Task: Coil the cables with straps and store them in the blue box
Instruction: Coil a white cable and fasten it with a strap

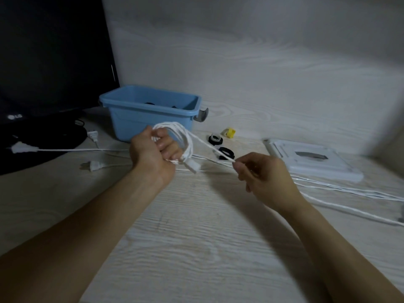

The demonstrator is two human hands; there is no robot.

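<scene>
My left hand (pixel 156 153) grips a coil of white cable (pixel 184 138) wound in several loops, just in front of the blue box (pixel 140 119). A white connector end (pixel 192 167) hangs from the coil's bottom. My right hand (pixel 265 173) pinches the free run of the same cable, stretched taut from the coil down to my fingertips. Two black strap rolls (pixel 215 139) (pixel 226 153) and a yellow one (pixel 229 132) lie on the table right of the box. Dark items sit inside the box, mostly hidden by its wall.
Other white cables with plugs (pixel 90 166) (pixel 18 148) lie on the table to the left and trail off right (pixel 349 191). A black monitor (pixel 50 62) stands at the back left. A white flat device (pixel 310 159) lies at the right.
</scene>
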